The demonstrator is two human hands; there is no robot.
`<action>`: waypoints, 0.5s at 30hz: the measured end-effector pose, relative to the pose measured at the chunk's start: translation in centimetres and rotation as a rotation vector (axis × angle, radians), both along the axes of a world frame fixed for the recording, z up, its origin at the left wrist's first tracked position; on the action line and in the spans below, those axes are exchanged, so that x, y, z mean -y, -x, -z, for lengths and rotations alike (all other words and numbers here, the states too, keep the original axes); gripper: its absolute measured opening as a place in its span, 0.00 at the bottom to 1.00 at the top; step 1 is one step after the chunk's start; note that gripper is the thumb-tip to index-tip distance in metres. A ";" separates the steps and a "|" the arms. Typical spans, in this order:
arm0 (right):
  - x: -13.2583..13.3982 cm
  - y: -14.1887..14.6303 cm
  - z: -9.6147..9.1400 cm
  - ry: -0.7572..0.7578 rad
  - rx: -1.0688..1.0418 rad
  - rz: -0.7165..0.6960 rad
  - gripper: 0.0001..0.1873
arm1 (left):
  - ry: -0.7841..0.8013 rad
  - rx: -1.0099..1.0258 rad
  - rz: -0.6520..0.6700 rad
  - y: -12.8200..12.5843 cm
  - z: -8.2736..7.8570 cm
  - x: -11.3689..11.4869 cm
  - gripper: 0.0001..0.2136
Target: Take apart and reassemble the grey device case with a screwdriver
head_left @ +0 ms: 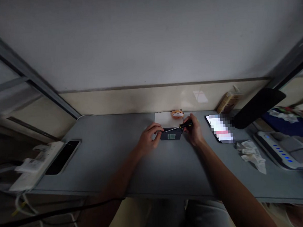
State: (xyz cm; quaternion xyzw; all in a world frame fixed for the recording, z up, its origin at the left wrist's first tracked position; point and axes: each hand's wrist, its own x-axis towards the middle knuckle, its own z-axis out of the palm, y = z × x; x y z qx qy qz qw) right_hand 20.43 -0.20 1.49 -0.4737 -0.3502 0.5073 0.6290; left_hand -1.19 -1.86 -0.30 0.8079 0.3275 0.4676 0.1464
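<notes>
The left hand (150, 138) is holding a black box-shaped device (170, 134) with a green label, which sits on the grey desk (105, 157) just in front of a white paper (163, 119). The right hand (193, 129) grasps a screwdriver (185, 125) with a yellow and black handle, and its thin shaft lies over the device.

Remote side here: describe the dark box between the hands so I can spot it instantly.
Find the grey desk, then the left hand and right hand at its middle. Between them lies a small dark box, the only thing there with a green label on top.
</notes>
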 end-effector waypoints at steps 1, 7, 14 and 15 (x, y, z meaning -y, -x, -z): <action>0.0 0.0 0.0 -0.002 0.003 -0.001 0.30 | -0.005 -0.013 -0.003 0.0 -0.1 0.0 0.08; -0.1 -0.1 0.3 -0.010 0.016 -0.014 0.30 | -0.102 -0.095 -0.036 0.3 -0.3 0.0 0.07; -0.4 -0.2 0.5 -0.035 -0.007 0.006 0.32 | -0.256 -0.308 -0.047 1.3 -0.3 -0.6 0.08; -0.4 -0.1 0.6 -0.030 0.012 0.026 0.32 | -0.275 -0.330 -0.046 1.3 -0.3 -0.6 0.09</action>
